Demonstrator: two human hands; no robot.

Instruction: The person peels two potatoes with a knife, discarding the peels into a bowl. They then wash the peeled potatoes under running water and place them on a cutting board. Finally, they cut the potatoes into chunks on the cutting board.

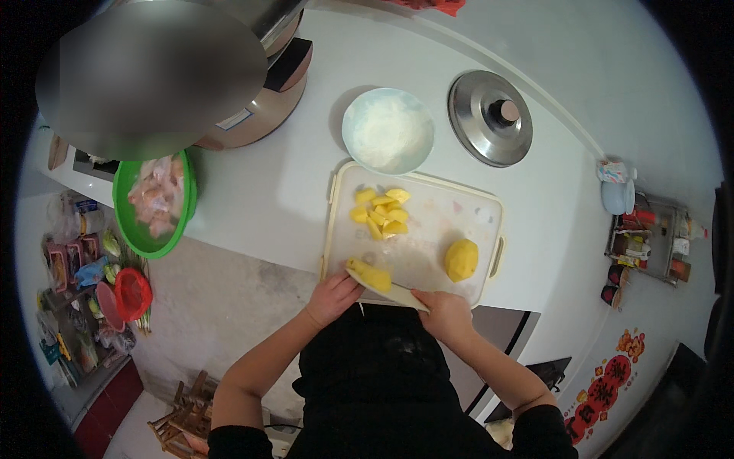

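Observation:
My right hand (447, 316) grips the handle end of a pale-bladed kitchen knife (395, 294), low over the near side of a cutting board (416, 261). Cut potato (370, 275) lies along the far side of the blade. At the blade's left end are the fingers of my left hand (334, 299); whether they pinch the knife or only touch it is hard to see. Further back on the board sits a pile of potato chunks (385, 212). A whole peeled potato (461, 260) rests at the board's right.
Behind the board stands a bowl of white powder (389, 131), with a steel lid (490, 119) to its right. A green basin (186, 224) holding bagged raw meat sits at the counter's left edge. Large metal cookware (281, 109), partly blurred, occupies the back left.

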